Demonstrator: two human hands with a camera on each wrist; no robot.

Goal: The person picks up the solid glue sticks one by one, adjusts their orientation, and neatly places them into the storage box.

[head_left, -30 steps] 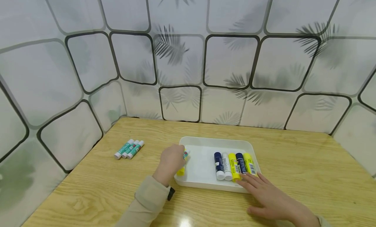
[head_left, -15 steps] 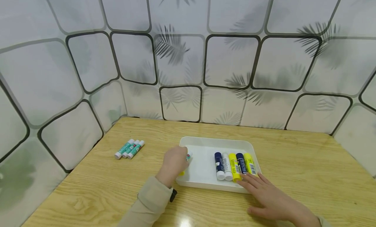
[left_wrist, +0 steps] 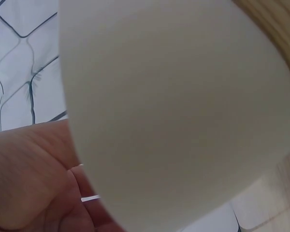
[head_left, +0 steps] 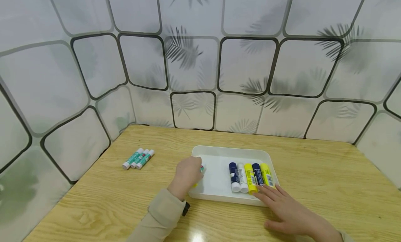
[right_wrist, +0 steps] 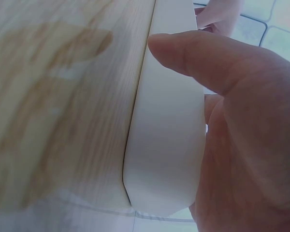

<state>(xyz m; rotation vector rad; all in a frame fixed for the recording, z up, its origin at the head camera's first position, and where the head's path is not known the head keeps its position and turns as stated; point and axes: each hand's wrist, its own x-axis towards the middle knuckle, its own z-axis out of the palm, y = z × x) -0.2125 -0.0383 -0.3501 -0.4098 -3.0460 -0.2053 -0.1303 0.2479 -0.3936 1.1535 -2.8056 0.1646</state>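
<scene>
Pale sheeting printed with rounded squares and dark leaves (head_left: 185, 52) backs a yellow wood-grain bench (head_left: 316, 172), and in the head view all eyes go to a white, shallow rectangular tray (head_left: 216, 197). Over its left end, the left grip (head_left: 187, 176) looks curled around a slim teal-and-white glue stick (head_left: 202, 168), fingertips hidden, one end peeping out. Call it light, stiff plastic: smooth enough to roll, hardly fragile, best pinched mid-barrel. A yellow tube (head_left: 195, 185) shows just under that hand. Five navy, white and yellow glue sticks (head_left: 250, 176) line the tray's right side; three teal-and-white glue sticks (head_left: 138, 159) lie on the bench, well apart.

Left wrist now: a pale curved surface, apparently the tray's outer wall, hides the fingers.

Right wrist: the right grip (head_left: 288, 210) is loosely spread at the tray's near wall, thumb out, holding no stick.
</scene>
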